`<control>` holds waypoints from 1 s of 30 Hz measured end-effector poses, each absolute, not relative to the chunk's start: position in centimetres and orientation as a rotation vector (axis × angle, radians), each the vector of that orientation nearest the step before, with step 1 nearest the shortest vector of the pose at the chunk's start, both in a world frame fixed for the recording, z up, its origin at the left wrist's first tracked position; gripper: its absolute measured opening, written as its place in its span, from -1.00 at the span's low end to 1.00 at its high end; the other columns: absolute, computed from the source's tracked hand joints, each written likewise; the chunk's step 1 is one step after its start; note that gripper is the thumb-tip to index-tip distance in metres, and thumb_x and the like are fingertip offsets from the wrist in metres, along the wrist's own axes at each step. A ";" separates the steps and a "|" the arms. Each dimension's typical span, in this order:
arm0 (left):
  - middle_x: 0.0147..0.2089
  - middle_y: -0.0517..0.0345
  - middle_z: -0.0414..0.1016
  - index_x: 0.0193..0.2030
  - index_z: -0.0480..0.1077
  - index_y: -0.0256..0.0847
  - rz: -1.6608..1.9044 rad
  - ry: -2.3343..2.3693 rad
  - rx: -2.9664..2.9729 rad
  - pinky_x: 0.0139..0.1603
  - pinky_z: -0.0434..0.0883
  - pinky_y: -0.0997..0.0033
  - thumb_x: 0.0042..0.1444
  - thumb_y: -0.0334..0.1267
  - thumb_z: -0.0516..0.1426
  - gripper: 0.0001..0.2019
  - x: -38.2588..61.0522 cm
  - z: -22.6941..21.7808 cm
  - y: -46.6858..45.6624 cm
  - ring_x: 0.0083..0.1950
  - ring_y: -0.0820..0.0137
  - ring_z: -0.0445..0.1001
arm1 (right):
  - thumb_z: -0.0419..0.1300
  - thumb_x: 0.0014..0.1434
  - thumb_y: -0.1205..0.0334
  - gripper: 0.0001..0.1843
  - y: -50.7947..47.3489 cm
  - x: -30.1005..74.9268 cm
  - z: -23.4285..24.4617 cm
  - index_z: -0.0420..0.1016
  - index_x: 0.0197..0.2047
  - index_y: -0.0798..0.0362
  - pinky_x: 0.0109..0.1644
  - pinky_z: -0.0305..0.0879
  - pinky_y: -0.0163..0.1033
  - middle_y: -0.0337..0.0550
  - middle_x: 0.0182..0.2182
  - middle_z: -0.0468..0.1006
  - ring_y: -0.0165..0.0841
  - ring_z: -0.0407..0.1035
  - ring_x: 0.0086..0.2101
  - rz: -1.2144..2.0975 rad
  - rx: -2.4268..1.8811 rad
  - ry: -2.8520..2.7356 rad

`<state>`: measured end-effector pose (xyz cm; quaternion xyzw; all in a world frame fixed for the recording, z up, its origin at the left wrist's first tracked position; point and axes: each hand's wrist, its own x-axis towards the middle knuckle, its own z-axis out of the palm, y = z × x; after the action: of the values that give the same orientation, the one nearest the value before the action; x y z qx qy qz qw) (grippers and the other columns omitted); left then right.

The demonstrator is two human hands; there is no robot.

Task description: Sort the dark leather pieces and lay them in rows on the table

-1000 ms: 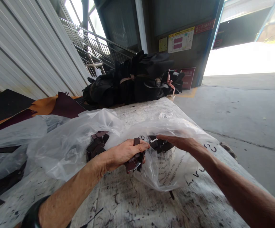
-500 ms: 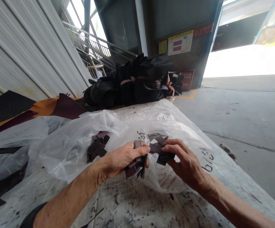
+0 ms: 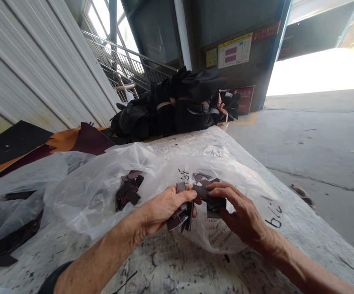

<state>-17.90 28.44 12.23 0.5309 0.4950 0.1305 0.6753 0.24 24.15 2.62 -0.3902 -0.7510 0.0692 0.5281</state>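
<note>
My left hand (image 3: 167, 206) is closed around a bunch of dark brown leather-like strips (image 3: 177, 220), its thumb pressing on them. Close to its right, my right hand (image 3: 239, 208) grips several dark strips (image 3: 215, 204) between thumb and fingers. One of these strips reaches toward the left thumb; I cannot tell whether it touches. Both hands are above a clear plastic bag (image 3: 207, 241) with printed and handwritten marks. More loose strips (image 3: 203, 178) lie on the bag just behind the hands.
Another clear bag (image 3: 87, 196) to the left holds a pile of brown pieces (image 3: 130, 190). Dark scraps (image 3: 14, 241) lie farther left. Black bundles (image 3: 170, 106) are stacked at the worktable's (image 3: 192, 143) back end, beside maroon and orange sheets (image 3: 91, 139). Concrete floor (image 3: 311, 143) lies right.
The view has shifted slightly, so everything sits a little farther right. Both hands keep their strips, and the right hand's strips have tilted a little.
</note>
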 end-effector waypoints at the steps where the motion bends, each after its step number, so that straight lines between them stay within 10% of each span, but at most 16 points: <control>1: -0.52 0.24 0.41 -0.34 0.34 -0.21 0.288 1.121 1.190 -0.77 0.07 0.64 0.12 -0.15 0.08 -0.83 -17.9 12.2 28.5 -0.72 0.61 0.15 | -0.05 -0.12 0.64 -0.41 24.2 0.3 2.5 0.26 -0.04 -0.02 -0.09 0.43 -0.18 -0.06 -0.12 0.47 -0.29 0.41 -0.06 0.161 -0.919 -1.783; 30: -0.52 0.19 0.44 -0.29 0.44 -0.27 0.407 1.095 1.060 -0.85 0.09 0.65 0.13 -0.19 0.05 -0.79 -18.4 12.2 27.7 -0.74 0.58 0.21 | -0.06 0.15 0.39 -0.56 25.1 0.9 0.3 0.28 0.09 0.03 -0.15 0.47 -0.06 0.07 0.01 0.50 -0.14 0.47 -0.09 -0.049 -1.277 -1.900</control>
<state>-18.43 27.68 12.22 0.4769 0.4925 0.1829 0.7047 0.94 25.11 0.28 -0.5078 -0.7557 -0.0194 0.4131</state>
